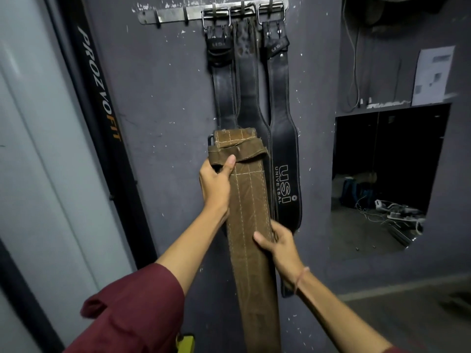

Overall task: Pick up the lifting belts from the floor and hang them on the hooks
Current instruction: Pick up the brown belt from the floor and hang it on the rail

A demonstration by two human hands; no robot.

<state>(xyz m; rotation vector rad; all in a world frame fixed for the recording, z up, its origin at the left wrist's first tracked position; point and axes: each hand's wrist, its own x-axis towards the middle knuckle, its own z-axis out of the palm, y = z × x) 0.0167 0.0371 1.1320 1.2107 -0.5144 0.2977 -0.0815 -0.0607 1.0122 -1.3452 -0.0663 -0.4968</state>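
Observation:
A brown stitched lifting belt (251, 202) is held upright in front of the grey wall, buckle end on top. My left hand (216, 183) grips it near the top, thumb on the folded loop. My right hand (277, 242) holds its right edge lower down. Above, a metal hook rack (178, 14) is fixed to the wall. Three black lifting belts hang from its right-hand hooks: one at the left (223, 80), one in the middle (248, 85), and one printed "USI UNIVERSAL" (284, 138). The rack's left-hand hooks are bare.
A black post lettered "PROZVOFIT" (102, 98) leans along the wall at the left. At the right is a dark wall opening (387, 154) with cables and a power strip (397, 212) inside. A paper sheet (433, 75) hangs above it.

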